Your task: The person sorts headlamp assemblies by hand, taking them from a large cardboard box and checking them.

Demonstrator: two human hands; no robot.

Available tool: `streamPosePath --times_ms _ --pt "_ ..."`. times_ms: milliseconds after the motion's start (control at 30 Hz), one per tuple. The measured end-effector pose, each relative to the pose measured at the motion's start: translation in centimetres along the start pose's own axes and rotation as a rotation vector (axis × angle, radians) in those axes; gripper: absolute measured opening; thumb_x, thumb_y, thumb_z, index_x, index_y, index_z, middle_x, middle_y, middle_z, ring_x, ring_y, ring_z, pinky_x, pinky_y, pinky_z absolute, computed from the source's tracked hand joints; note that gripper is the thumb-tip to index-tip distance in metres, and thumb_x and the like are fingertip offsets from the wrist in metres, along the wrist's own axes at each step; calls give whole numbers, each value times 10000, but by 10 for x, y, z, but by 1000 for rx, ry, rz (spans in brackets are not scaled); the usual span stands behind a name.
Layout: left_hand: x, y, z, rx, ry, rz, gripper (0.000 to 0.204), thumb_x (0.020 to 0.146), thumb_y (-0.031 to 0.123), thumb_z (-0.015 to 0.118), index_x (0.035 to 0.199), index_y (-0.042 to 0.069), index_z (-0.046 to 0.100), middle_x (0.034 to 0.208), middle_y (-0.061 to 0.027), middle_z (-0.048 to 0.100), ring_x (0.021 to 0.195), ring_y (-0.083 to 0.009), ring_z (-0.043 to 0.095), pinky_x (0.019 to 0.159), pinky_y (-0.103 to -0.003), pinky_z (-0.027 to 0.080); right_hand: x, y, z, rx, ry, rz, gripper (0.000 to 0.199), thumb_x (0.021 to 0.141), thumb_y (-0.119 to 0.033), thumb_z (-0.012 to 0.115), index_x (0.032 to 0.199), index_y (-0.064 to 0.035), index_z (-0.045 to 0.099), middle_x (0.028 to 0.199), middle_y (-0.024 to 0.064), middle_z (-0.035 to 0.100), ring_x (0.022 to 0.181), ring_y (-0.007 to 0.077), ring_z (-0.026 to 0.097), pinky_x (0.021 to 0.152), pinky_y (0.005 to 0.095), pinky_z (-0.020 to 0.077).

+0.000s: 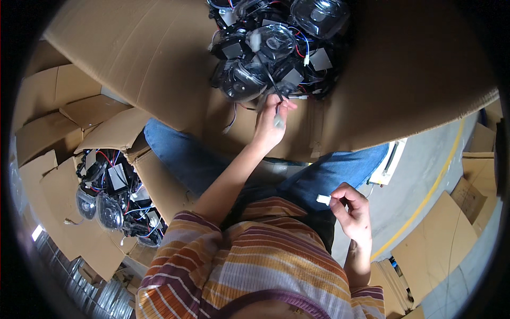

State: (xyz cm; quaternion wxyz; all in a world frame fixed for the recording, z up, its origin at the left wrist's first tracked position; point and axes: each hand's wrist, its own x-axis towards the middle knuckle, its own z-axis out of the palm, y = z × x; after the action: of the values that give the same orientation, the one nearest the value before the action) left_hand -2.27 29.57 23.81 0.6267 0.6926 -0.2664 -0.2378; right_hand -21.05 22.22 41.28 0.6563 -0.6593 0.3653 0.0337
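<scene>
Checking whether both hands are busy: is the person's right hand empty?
No: the right hand pinches a small white plastic connector between its fingertips, above the blue-jeaned lap.

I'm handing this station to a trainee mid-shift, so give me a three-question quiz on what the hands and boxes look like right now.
1. True or false: the left hand grips a thin black cable running from the pile of black round headlamp units on the large brown cardboard sheet.
2. What does the right hand pinch? A) small white plastic connector B) a red screwdriver C) a roll of tape
3. Where is the open cardboard box of more black lamp units: at the person's left or right?

Key: 1 true; 2 A; 3 left, beside the blue-jeaned knee.
</scene>
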Motion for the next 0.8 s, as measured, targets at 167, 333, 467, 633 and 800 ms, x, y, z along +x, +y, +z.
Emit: streamPosePath --times_ms 167,333,467,633,800 --pt "-7 81 -27 -17 -274 -266 228 858 121 367 1032 -16 421 743 -83 517 631 -186 507 638 -291 414 -10 -9 8 -23 -63 -52 38 729 24 530 742 -12 523 681 22 496 584 77 469 527 183 369" --pt "-33 132 -33 57 -446 -84 353 865 142 378 1181 -8 331 825 -75 459 717 -162 459 672 -255 381 -22 -17 14 -52 -88 -108 38 718 21 541 741 -5 526 690 36 501 569 89 481 513 200 382" --pt "-54 140 -39 277 -584 -15 355 844 150 411 1161 2 351 880 -158 505 750 -268 530 689 -323 417 -34 -26 16 -110 -81 -208 62 697 32 543 745 -4 528 684 57 505 551 118 487 492 215 382" --pt "-69 164 -45 598 -772 -32 406 787 97 470 1175 45 363 904 -149 541 763 -288 565 662 -343 450 -39 -34 23 -107 -74 -276 60 694 18 549 747 -3 530 679 62 515 537 125 487 470 226 377" --pt "-79 158 -43 596 -683 182 545 668 27 571 1173 27 368 871 -147 552 734 -284 567 613 -339 455 -37 -32 28 -89 56 -231 42 708 -8 558 739 -6 529 643 47 520 518 106 490 470 216 389"
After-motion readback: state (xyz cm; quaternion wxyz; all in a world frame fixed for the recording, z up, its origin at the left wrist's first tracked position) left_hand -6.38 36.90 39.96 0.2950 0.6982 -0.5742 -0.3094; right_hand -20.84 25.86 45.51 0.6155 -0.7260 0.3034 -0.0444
